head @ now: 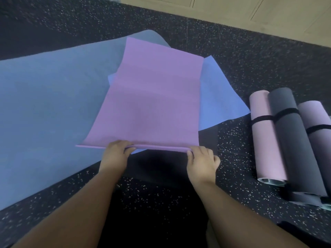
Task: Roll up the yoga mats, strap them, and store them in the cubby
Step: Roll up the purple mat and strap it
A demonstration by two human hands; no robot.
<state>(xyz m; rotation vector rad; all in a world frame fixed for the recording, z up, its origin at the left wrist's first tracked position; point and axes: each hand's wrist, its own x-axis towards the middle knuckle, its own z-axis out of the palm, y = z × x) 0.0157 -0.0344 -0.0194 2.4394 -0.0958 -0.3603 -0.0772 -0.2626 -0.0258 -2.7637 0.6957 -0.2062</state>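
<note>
Seen from above, looking down at two bare forearms reaching forward over a black rubber floor flecked with white (238, 149). Far to the left of both hands, a wide grey-blue foam yoga mat (50, 108) lies flat on the floor, running out of view at the left edge. The left hand (116, 153) curls its fingers over the near edge of a flat purple foam yoga mat (152, 97), thumb underneath, pinching that edge just off the floor. The purple mat stretches away from the hands, unrolled, lying on top of the grey-blue mat and on a brighter blue foam yoga mat (216, 99) whose corners show beyond it to the right and just under the near edge between the hands. The right hand (202, 161) grips the same near edge at the mat's right corner, fingers curled over the top. Well to the right of the right hand, three rolled mats lie side by side and touching on the floor: a pale pink rolled mat (265, 140), a dark grey rolled mat (290, 140) and a dusty mauve rolled mat (317, 120), each bound by a black strap (284, 111). Beyond the mats, a beige panelled wall (232, 11) meets the floor.
</note>
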